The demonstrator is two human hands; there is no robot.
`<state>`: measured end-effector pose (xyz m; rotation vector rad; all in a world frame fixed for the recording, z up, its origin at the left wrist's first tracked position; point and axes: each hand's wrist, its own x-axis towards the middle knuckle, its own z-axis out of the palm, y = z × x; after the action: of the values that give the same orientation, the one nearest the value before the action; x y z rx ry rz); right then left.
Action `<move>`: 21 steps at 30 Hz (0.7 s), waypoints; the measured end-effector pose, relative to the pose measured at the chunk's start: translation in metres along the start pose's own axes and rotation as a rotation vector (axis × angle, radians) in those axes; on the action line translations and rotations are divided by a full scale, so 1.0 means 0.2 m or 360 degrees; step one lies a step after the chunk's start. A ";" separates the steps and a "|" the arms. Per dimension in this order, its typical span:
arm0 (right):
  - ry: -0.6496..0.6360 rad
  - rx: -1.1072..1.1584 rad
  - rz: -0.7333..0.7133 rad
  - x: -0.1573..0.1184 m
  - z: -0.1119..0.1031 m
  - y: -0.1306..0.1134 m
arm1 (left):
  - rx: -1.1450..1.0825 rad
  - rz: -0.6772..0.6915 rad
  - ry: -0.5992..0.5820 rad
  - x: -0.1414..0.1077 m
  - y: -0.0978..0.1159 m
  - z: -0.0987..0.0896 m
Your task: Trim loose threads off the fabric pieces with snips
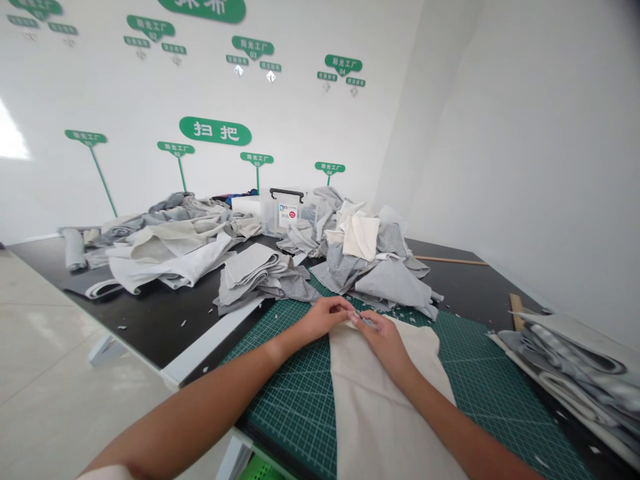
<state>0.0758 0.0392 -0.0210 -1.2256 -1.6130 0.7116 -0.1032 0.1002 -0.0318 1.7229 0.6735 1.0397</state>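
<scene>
Hands (pixel 354 321) pinch the cream cloth's (pixel 385 393) far edge.

Two bare hands meet at the far edge of a cream cloth (pixel 370 400) spread over a green cutting mat (pixel 290 400). The left hand (pixel 327 319) pinches the edge; the right hand (pixel 384 339) grips a small grey object (pixel 369 323) there. Beyond, on the black bench (pixel 155 327), heaped cloths (pixel 360 257) lie near a clear box (pixel 273 217). Folded cloths (pixel 575 370) are stacked at the near right.
</scene>
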 end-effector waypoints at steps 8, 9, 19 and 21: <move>0.0090 0.0011 -0.0023 0.05 -0.09 -0.05 | -0.0057 -0.0138 -0.0156 -0.03 0.08 -0.01; 0.0115 0.0029 -0.0008 0.05 -0.11 -0.08 | -0.0095 -0.0172 -0.0192 -0.04 0.11 -0.01; 0.0517 0.0299 -0.0174 0.12 -0.45 -0.56 | -0.0612 -0.0491 -0.0574 -0.10 0.62 -0.04; 0.0641 0.0307 -0.0312 0.12 -0.51 -0.66 | -0.0659 -0.0520 -0.0643 -0.11 0.71 -0.06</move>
<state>0.1187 0.0091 0.1406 -0.9808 -1.2769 0.4491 -0.1272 0.0346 0.0942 1.3461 0.4224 0.5327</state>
